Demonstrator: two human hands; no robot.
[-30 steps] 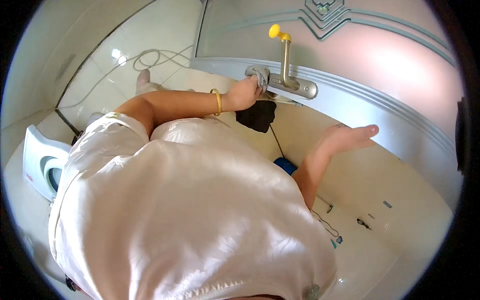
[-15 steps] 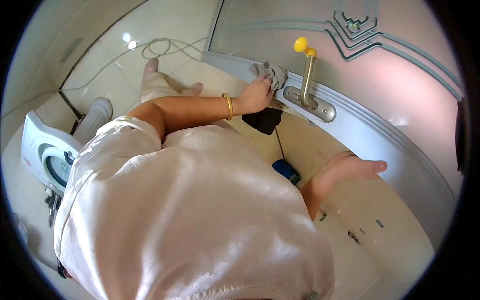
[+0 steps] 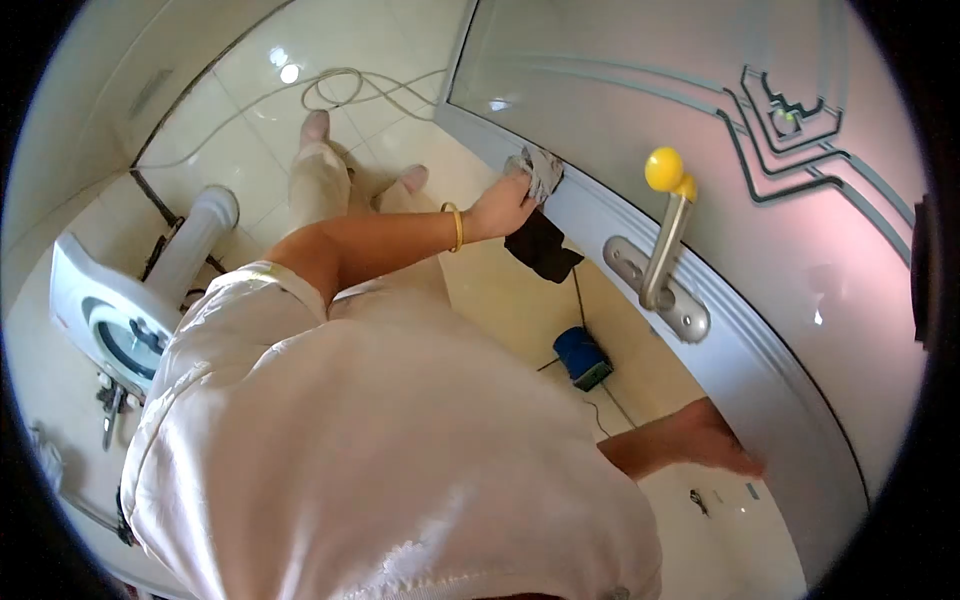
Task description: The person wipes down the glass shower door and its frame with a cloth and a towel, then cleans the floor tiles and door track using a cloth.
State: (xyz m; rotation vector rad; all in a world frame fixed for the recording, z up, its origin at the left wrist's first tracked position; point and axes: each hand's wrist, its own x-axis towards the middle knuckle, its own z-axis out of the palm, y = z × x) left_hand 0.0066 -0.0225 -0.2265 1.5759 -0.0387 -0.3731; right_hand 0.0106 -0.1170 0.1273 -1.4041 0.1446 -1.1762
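The crumpled grey fabric cloth, likely light, soft and best held by its bunched middle, is at the silver-grey frame of the frosted-glass door, gripped in the person's curled left hand, while the blurred right hand is at the frame's edge, its finger spread unclear.

Left hand forward from a bent elbow, fingers curled; right hand out sideways, thumb extended.
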